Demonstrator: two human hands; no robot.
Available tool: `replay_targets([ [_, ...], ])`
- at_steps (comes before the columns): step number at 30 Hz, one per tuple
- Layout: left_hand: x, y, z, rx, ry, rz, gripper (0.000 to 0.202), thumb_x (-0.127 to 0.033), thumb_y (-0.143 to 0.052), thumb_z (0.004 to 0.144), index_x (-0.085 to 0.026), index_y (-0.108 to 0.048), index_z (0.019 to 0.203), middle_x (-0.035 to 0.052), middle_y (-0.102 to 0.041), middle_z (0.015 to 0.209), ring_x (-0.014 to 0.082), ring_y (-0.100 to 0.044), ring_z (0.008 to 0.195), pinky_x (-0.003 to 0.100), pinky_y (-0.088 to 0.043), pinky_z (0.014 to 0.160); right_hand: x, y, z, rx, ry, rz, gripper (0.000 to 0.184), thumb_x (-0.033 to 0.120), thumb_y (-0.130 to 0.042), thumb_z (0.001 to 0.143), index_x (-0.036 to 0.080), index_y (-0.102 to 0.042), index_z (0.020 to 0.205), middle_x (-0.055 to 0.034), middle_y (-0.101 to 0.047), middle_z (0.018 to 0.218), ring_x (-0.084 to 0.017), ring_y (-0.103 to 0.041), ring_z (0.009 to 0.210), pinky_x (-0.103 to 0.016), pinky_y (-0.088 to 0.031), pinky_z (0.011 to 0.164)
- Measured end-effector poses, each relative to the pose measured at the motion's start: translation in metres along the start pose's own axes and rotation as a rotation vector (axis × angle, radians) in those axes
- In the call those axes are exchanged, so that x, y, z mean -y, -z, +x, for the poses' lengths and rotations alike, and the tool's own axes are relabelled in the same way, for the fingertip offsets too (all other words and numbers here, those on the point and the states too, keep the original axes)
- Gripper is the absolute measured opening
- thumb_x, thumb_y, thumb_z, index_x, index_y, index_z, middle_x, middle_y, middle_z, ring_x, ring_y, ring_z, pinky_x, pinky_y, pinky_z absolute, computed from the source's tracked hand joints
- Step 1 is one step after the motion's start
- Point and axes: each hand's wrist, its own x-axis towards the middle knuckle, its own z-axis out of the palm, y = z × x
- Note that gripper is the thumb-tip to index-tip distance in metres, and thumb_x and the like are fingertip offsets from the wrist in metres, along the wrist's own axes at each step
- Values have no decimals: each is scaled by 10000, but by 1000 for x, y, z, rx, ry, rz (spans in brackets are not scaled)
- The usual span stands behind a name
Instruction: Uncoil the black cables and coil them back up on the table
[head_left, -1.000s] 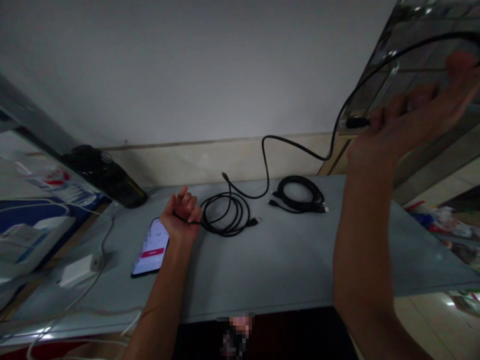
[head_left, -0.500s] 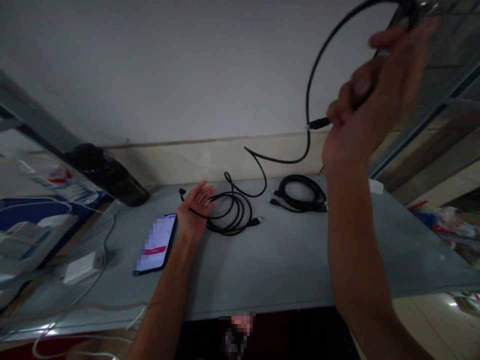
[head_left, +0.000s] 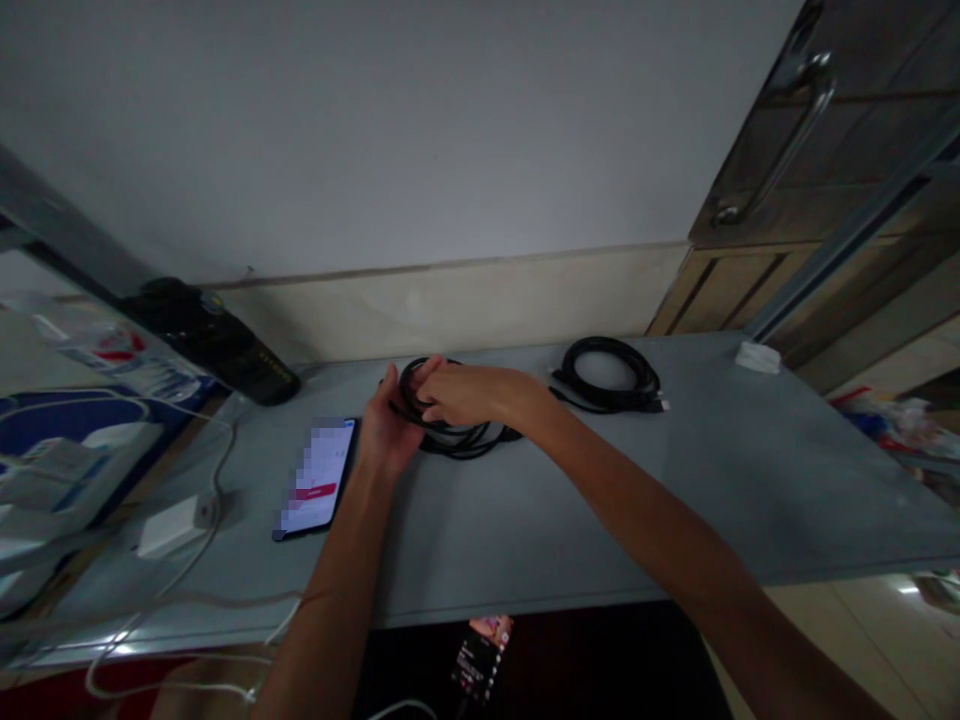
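Note:
A coil of black cable (head_left: 454, 440) lies on the grey table (head_left: 600, 500) at its middle back. Both hands meet on this coil. My left hand (head_left: 388, 432) grips its left side with fingers curled around the loops. My right hand (head_left: 461, 393) reaches in from the right and lies over the top of the coil, fingers closed on a strand. A second black cable coil (head_left: 611, 374) rests untouched to the right, near the wall.
A phone (head_left: 316, 489) with a lit screen lies left of my left hand. A white charger (head_left: 169, 525) with white wires sits at the far left, a black device (head_left: 210, 340) behind it. A small white object (head_left: 757, 357) lies at the back right, by a door.
My right hand came down from high at the right, bringing the loose cable end onto the coil. The long raised strand is now gathered into the loops. My left hand closed on the coil.

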Motion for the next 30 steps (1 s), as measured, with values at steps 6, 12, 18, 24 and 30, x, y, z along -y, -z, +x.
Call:
replay_targets([
  [6,0,-3,-1,-47,-51,-99,187,-316,-761,1086,-179,-822,1198,47,-813,927,220,-813,1038,323,-674,958,2,-20,14,44,-85,49,541,263,-622,1145,-12,-560,1607,-253,-724,1482,-276,-760,1220,-320,-579,954],
  [12,-6,-9,-8,37,-51,-135,265,-318,-823,1060,-137,-792,1251,-69,-540,638,137,-698,704,223,-617,731,-4,-13,7,74,-18,32,426,289,-512,1194,28,-692,1479,-221,-748,1454,-274,-751,1280,-323,-564,1050],
  [18,-2,-5,-7,-31,-246,146,183,-226,-900,880,-129,-847,1026,-22,-603,656,138,-639,651,227,-564,675,-2,-4,-3,96,-5,-13,460,415,-539,1199,91,-729,1465,-171,-790,1392,-290,-750,1297,-338,-557,1048],
  [24,7,4,-2,-204,-497,616,286,-183,-920,761,-201,-867,1041,17,-750,868,205,-691,834,267,-531,743,6,-4,-7,189,-116,-55,631,608,-599,1142,59,-792,1387,-198,-827,1260,-326,-795,1178,-380,-595,996],
  [30,13,18,5,-286,-633,853,536,-107,-927,687,-242,-802,1190,45,-791,1023,298,-728,1076,398,-550,1036,1,-14,4,232,-121,-144,483,358,-743,1067,66,-759,1451,-200,-801,1371,-334,-774,1265,-382,-610,1028],
])
